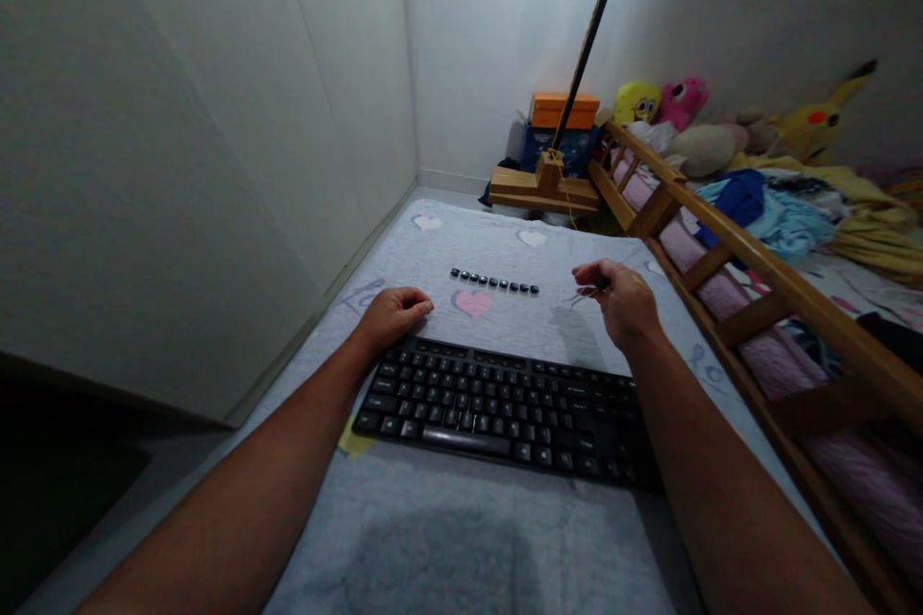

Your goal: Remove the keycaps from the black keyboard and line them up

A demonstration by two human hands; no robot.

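Observation:
A black keyboard (476, 404) lies on the pale patterned bed cover, its right end partly hidden by my right forearm. Several loose black keycaps (493, 282) form a neat row beyond it, above a pink heart print. My left hand (395, 315) rests loosely curled on the cover at the keyboard's far left corner, with nothing visible in it. Raised over the cover to the right of the keycap row, my right hand (626, 300) pinches what looks like a wire keycap puller (581, 294), its thin prongs pointing left. Fingers hide its handle.
A wooden bed rail (710, 216) runs along the right, with clothes and plush toys behind it. White cabinet doors (216, 115) border the left side. Past the cover's far edge, a wooden stand (548, 184) carries a tilted black pole, near an orange box (563, 110).

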